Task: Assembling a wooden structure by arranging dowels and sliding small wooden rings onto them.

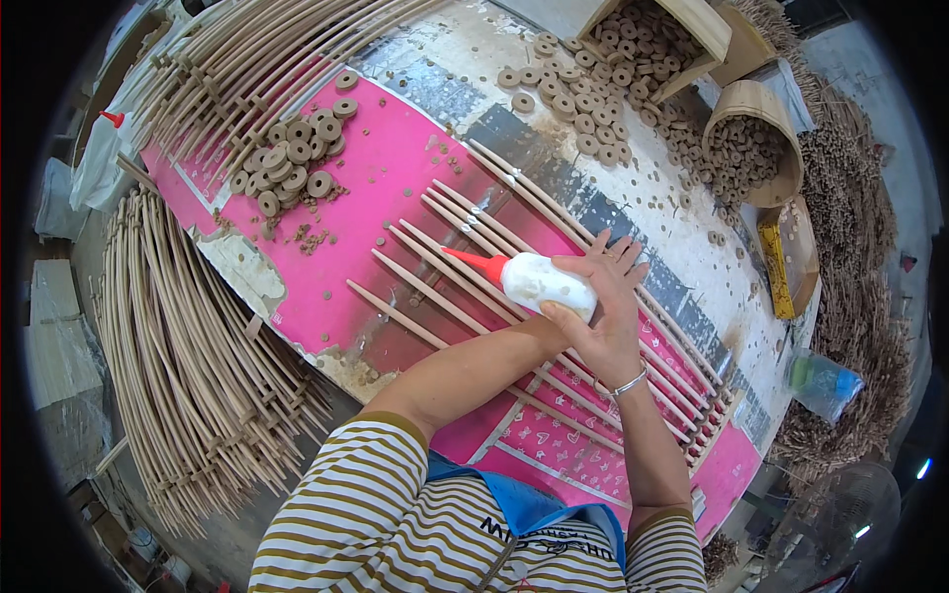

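Note:
My right hand (606, 331) is wrapped round a white glue bottle (547, 284) with a red pointed nozzle. The bottle lies tilted over a row of wooden sticks (415, 287), its tip pointing left. Under it my left forearm crosses from the lower left. My left hand (623, 259) shows only its spread fingers, beyond the right hand and over the far sticks; its palm is hidden. The sticks have tapered ends and lie side by side on a pink sheet (395, 163). White wet-looking spots show on several of them. Their lower right ends sit at a wooden strip (714, 425).
Wooden rings (287, 163) are piled at the left of the sheet. More rings spill from wooden containers (756, 148) at the far right. Long stick bundles (188, 356) lie at the left and far left. A yellow-edged box (781, 262) and a plastic bag (825, 383) are at right.

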